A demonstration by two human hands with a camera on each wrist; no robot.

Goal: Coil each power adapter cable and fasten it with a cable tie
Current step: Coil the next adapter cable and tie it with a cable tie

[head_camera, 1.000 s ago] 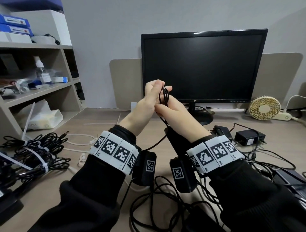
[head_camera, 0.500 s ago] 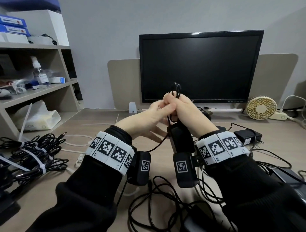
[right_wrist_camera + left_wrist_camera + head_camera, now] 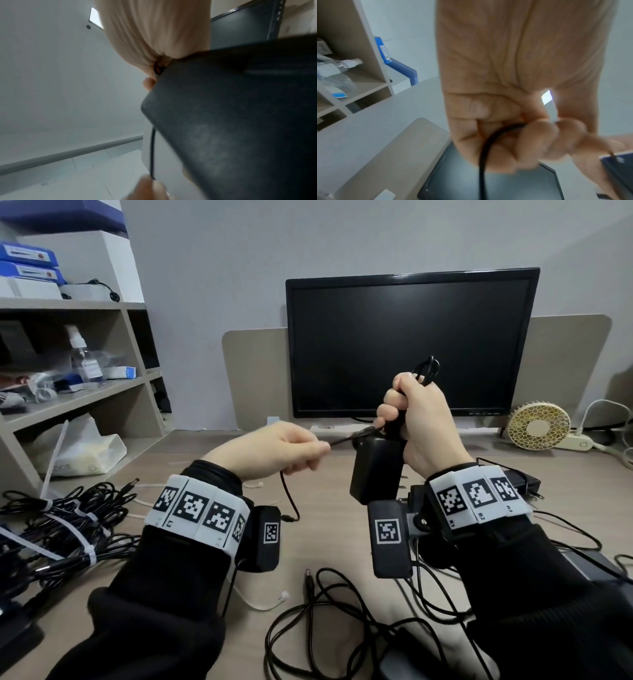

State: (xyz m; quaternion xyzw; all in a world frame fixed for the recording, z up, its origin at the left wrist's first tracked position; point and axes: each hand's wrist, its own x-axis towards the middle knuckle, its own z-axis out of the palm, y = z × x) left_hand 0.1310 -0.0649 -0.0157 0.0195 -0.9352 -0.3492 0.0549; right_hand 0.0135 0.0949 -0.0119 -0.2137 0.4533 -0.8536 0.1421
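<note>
My right hand point(image 3: 419, 422) is up in front of the dark monitor point(image 3: 411, 344). Its fingers are curled tight round a bunch of looped black cable point(image 3: 426, 369) — the tops of the loops stick out above my fist. The black power adapter point(image 3: 376, 470) hangs just under that fist, touching my palm, well above the desk point(image 3: 191, 467). In the right wrist view the adapter point(image 3: 231, 121) fills most of the picture, and it is blurry.

My left hand point(image 3: 274, 450) is lower and off to the left. It pinches the loose end of the same cable between thumb and fingers. The cable runs in a straight, tight line from my left fingertips point(image 3: 320, 447) across to the top of the adapter. Below my left hand the rest of the cable droops down in a curve, and its little plug point(image 3: 286, 518) hangs by my wrist. In the left wrist view my fingers point(image 3: 537, 136) are curled over the black cable point(image 3: 483, 155), which bends down out of my fist.

On the desk to my left lies a pile of black cables point(image 3: 58, 529) with white cable ties point(image 3: 73, 530) round them. Near my arms there are more loose black cables point(image 3: 329, 611) and a loose white cable tie point(image 3: 263, 602). More black adapters sit behind my right wrist. A small round fan point(image 3: 537, 424) stands on the right — next to the monitor. A shelf point(image 3: 75, 395) with boxes and a bottle is on the left.
</note>
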